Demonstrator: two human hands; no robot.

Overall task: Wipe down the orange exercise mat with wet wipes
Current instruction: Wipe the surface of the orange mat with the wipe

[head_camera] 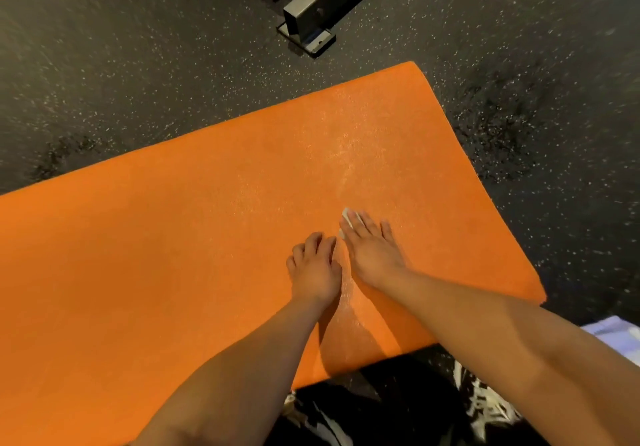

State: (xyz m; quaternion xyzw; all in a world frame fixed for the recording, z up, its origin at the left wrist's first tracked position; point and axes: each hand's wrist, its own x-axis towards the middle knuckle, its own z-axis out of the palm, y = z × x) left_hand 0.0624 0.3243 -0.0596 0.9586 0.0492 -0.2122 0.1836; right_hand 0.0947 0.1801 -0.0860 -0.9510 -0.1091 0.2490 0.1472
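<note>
The orange exercise mat (180, 245) lies flat on the dark speckled floor and fills the middle and left of the view. My right hand (372, 251) lies flat on it with straight fingers, pressing a white wet wipe (346, 216) whose edge peeks out past the fingertips. Just left of it, my left hand (315, 269) rests on the mat with its fingers bent and nothing in it. A damp, shiny streak runs up the mat beyond my right hand.
A grey metal equipment base (311, 16) stands on the floor beyond the mat's far corner. Black and white shoes (485, 407) and a pale cloth (620, 333) show at the bottom right. Dark rubber floor (104, 82) surrounds the mat.
</note>
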